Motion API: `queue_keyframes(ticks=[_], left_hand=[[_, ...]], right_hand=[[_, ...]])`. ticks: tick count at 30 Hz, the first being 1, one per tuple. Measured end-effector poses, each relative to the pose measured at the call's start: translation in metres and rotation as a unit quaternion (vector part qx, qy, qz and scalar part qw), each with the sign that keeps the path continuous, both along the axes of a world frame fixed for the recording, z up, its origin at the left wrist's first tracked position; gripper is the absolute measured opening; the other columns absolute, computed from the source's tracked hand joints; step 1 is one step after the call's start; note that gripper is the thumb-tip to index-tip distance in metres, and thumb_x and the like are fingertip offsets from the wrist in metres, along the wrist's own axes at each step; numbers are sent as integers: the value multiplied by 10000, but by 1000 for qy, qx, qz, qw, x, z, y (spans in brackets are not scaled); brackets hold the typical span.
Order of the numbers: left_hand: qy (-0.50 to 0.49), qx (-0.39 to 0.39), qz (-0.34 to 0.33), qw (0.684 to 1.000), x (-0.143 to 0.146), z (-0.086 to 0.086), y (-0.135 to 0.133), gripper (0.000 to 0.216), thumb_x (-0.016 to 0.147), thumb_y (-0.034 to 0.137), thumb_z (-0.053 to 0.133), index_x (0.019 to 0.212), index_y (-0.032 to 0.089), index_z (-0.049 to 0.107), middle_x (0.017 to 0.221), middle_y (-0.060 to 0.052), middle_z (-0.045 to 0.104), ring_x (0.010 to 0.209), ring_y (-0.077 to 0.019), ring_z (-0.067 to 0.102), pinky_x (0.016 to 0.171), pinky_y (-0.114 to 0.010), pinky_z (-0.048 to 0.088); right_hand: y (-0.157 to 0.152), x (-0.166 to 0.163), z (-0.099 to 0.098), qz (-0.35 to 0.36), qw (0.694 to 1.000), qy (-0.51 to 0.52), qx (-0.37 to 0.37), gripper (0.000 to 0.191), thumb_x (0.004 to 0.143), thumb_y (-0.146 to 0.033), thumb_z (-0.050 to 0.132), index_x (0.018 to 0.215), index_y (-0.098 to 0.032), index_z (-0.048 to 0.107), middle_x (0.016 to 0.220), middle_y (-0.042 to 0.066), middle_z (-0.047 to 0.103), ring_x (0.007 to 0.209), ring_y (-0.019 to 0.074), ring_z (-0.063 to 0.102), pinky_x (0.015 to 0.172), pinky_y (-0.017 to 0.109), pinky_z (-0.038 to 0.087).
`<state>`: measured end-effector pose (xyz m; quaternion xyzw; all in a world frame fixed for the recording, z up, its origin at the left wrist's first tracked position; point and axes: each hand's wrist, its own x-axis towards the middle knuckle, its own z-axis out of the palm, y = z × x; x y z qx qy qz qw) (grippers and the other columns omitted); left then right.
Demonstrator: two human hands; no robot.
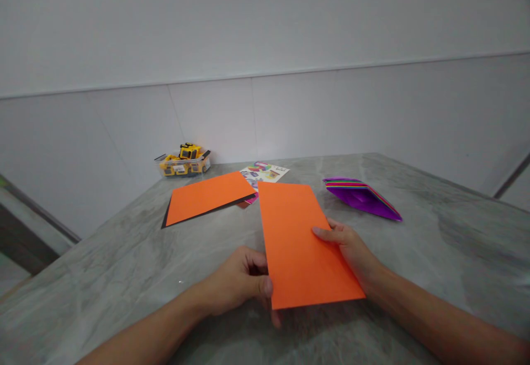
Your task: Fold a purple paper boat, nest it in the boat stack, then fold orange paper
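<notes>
An orange sheet of paper (300,243) is held up above the table in front of me, tilted away. My right hand (345,246) grips its right edge, thumb on top and the other fingers mostly hidden behind it. At the lower left edge, my left hand (252,282) pinches the paper between thumb and fingers. Further left lies another orange sheet (211,196) on top of a dark sheet. To the right, a folded purple paper piece (358,199) with several coloured layers along its upper edge rests on the table.
A clear plastic box (182,167) of yellow toy vehicles stands at the back left, near the wall. Beside it lies a printed sheet (265,173) with colourful pictures. Everything rests on a grey marbled table (136,276), its back edge against a white wall.
</notes>
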<state>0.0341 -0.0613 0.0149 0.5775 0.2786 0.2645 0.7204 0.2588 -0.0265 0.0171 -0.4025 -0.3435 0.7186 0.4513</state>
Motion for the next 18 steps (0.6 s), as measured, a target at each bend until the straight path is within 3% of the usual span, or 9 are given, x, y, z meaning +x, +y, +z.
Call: queue_keyframes(ticks=[9, 15, 18], left_hand=[[-1, -20, -5, 1000, -2, 2, -3, 339, 756, 444, 696, 760, 105, 696, 721, -78, 700, 522, -155, 650, 563, -259, 504], [95, -11, 27, 995, 6, 1, -4, 377, 813, 425, 617, 637, 96, 664, 620, -74, 695, 456, -119, 635, 453, -173, 414], [89, -38, 80, 992, 9, -2, -1, 419, 777, 477, 631, 604, 96, 642, 574, -76, 684, 432, -134, 633, 402, -172, 394]], right_hand=[[3, 2, -3, -25, 999, 1, -20, 482, 713, -163, 649, 1183, -152, 544, 936, 126, 738, 697, 286, 713, 641, 430, 579], [4, 1, -2, -67, 997, -15, -20, 435, 685, -149, 657, 1116, -171, 596, 902, 102, 745, 707, 288, 712, 642, 428, 581], [3, -3, -4, -69, 997, -17, -16, 360, 714, -191, 648, 1072, -162, 614, 860, 101, 743, 664, 264, 704, 594, 387, 574]])
